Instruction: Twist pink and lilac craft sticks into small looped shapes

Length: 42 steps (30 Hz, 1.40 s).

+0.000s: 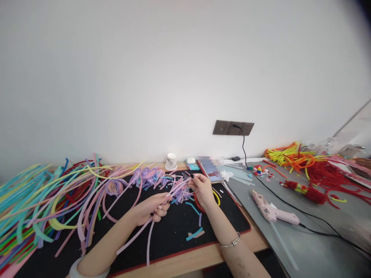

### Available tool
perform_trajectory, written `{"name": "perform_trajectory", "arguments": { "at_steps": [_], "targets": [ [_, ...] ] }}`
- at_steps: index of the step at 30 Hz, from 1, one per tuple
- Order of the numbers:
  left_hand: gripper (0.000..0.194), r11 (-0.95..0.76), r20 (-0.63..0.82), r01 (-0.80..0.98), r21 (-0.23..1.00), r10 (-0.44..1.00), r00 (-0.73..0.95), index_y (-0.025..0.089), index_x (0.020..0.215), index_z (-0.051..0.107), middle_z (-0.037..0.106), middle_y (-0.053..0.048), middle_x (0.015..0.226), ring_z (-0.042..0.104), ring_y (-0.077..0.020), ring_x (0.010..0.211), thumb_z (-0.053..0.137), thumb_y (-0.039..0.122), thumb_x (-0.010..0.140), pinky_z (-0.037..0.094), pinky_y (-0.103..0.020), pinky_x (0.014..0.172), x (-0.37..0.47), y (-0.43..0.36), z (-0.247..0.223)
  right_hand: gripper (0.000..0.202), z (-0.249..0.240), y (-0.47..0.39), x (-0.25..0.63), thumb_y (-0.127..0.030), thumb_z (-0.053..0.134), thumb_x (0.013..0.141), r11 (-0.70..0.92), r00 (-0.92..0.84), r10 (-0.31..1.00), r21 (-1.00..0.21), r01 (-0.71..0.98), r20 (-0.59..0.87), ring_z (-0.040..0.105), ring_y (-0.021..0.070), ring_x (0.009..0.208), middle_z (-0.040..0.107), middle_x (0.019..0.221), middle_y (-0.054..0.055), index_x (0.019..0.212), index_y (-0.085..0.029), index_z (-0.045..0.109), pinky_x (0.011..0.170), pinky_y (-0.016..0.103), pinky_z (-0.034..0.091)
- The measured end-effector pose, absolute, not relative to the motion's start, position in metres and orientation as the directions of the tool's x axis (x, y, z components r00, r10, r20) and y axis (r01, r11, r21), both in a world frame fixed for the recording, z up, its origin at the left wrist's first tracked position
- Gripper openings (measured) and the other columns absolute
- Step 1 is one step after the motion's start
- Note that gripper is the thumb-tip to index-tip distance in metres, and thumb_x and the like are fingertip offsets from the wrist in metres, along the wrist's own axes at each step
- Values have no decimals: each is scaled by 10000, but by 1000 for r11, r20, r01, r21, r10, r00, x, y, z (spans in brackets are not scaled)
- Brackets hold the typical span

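My left hand (155,208) is closed round a few pink and lilac pipe cleaners (134,236). Two of their ends hang below that hand, over the black mat (171,235). To the right and a little higher, my right hand (201,189) pinches the other end of the same strands, which run stretched between both hands. Behind them lies a heap of short purple, pink and blue pipe cleaner pieces (182,193). Several cut bits (195,234) lie on the mat in front of my right hand. A yellow loop (216,197) shows beside my right wrist.
Many long coloured pipe cleaners (37,204) cover the left side. A paper cup (171,161) and a phone-like screen (210,170) stand at the back. On the right lie a pink glue gun (274,212) with a black cord, pompoms (259,170) and red pipe cleaners (321,173).
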<state>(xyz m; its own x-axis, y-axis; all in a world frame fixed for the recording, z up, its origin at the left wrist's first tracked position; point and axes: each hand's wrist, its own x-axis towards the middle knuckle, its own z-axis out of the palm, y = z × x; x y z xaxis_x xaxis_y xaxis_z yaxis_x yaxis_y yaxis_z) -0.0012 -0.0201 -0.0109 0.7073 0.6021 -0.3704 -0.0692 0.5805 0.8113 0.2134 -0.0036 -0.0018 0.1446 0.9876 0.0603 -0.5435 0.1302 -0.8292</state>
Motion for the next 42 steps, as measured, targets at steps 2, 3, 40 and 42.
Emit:
{"name": "perform_trajectory", "arguments": {
  "at_steps": [2,3,40,42],
  "targets": [
    [409,574,-371,-45,818,585,721,202,843,437,274,104,577,128,-20,442,689,510,748,22,-171,418,-1,-22,-9,219,-2,-4,214,-246,795,617,136,159,985,-837,-530,59,611,127,482,626,529,-14,681,-167,602,501,233,524],
    [400,568,-368,-34,822,577,729,203,839,433,271,104,576,124,-21,444,683,504,757,22,-172,418,0,-23,-8,224,-2,-4,214,-255,794,614,140,164,985,-842,-521,62,601,126,466,623,520,-15,674,-168,596,484,232,516],
    [412,527,-405,137,839,436,804,213,796,413,234,94,574,75,-50,485,652,547,763,11,-193,436,1,-31,5,353,-5,-4,214,-307,781,613,88,127,992,-855,-511,26,456,58,318,572,504,-68,731,-195,468,321,155,350],
    [422,524,-403,137,841,436,805,214,801,416,235,95,574,75,-51,485,661,554,751,12,-194,436,0,-31,5,355,-5,-4,214,-303,786,612,90,130,991,-850,-518,25,484,64,337,578,509,-62,729,-193,469,346,160,391]
  ]
}}
